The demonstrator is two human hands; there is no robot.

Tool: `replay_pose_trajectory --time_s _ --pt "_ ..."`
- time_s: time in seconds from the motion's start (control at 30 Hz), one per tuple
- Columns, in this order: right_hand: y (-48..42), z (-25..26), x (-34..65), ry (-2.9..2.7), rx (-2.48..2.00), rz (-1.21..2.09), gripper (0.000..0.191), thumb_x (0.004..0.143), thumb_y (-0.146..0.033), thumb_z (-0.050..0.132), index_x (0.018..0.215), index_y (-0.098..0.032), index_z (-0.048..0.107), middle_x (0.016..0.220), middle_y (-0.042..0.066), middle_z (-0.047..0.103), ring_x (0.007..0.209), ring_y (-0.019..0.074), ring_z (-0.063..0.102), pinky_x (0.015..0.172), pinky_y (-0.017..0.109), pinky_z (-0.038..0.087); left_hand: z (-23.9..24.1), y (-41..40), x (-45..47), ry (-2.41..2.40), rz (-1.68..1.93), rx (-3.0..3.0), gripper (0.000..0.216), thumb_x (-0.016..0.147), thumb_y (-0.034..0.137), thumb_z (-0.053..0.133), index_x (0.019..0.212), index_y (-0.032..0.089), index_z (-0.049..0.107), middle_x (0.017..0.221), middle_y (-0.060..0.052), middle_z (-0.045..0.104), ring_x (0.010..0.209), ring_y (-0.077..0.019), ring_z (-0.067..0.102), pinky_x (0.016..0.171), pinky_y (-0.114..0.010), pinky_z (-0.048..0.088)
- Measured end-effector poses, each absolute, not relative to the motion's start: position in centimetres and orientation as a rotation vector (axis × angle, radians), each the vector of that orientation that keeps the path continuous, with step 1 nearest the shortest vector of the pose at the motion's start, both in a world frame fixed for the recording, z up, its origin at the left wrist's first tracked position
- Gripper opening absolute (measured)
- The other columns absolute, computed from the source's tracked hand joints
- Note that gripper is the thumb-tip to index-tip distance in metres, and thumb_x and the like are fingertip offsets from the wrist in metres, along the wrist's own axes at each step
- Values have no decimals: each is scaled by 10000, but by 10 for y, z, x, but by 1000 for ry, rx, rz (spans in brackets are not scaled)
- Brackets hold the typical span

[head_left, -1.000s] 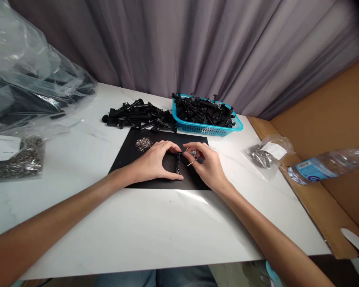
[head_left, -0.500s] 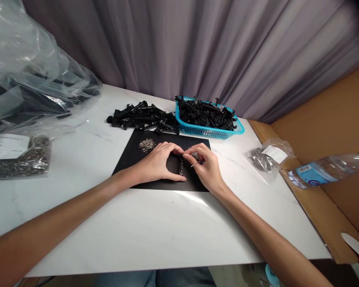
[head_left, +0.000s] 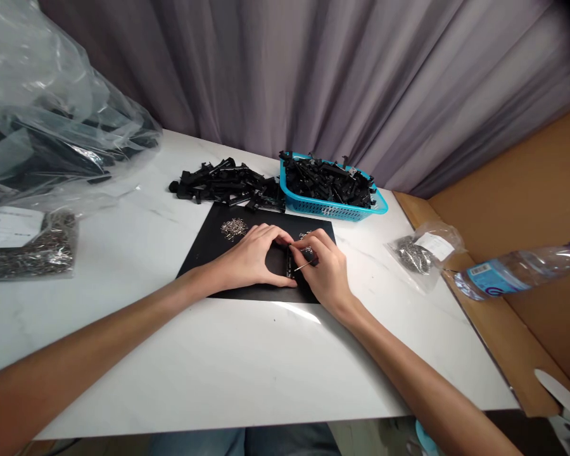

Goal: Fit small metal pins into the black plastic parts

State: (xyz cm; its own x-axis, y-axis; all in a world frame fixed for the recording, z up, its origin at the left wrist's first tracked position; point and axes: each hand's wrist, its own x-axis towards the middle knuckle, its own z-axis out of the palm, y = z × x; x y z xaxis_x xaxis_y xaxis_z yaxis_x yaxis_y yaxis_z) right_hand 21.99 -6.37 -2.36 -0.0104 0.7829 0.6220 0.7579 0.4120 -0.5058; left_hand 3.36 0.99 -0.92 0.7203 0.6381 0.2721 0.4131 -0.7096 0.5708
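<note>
Currently the small black part (head_left: 289, 263) runs from twelve to six over the black mat (head_left: 208, 246), close to the mat's near edge. The mat spreads widest toward nine, with a metal pile (head_left: 234, 228) at ten; a second pile (head_left: 305, 235), partly hidden, sits at one. Past the near edge, a broad stretch of white tabletop (head_left: 266, 367) runs toward six to the table's front edge. Farther off, the blue basket (head_left: 335, 208) at one and the heap of black parts (head_left: 228, 183) between ten and eleven crowd the mat's far edge.

Compared with half a second ago, more of a thin metal rod (head_left: 303, 267) shows below the right fingers, its tip pointing toward eight o'clock against the part's outline; basket and heap lie unchanged.

The left hand (head_left: 253, 256) curves into a wide C, gripping the part between thumb at six and index finger at twelve. The right hand (head_left: 327, 266) is closed around the rod, fingertips pinched at the part's far end; whether they hold something tiny cannot be told.
</note>
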Motion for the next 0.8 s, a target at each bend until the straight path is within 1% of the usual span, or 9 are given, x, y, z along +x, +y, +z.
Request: replay_pose_trajectory --time_s 0.23,0.43,0.5,0.63,0.8 --pt "-67 -24 215 -1772 -1434 -170 86 1011 -243 604 979 -215 679 984 49 676 833 177 666 656 292 518 -11 12 34 797 648 2437 693 623 611 877 1123 234 580 1131 -55 628 1106 -307 562 998 -475 450" --pt "-66 -27 213 -1814 -1402 -372 186 1037 -234 555 893 -207 671 921 62 696 824 190 667 663 307 515 -13 12 34 784 669 2438 683 609 580 891 1104 228 579 1104 -50 625 1090 -305 571 998 -472 447" --pt "-65 -27 214 -1835 -1374 -357 207 1043 -225 533 891 -206 673 916 65 691 804 184 662 646 302 516 -12 12 35 795 665 2426 681 600 575 894 1090 223 578 1093 -52 621 1076 -304 570 983 -469 450" --pt "-62 -28 219 -1864 -1299 -177 214 1039 -207 511 909 -209 681 957 64 680 767 158 652 632 279 542 -9 12 37 793 658 2422 661 597 567 895 1073 222 591 1056 -41 634 1053 -298 572 995 -475 431" --pt "-65 -28 221 -1818 -1228 -51 187 1031 -194 528 983 -204 709 997 69 681 788 159 670 670 287 576 -8 13 38 794 657 2437 653 598 571 892 1074 228 607 1047 -36 641 1059 -298 559 991 -469 428"
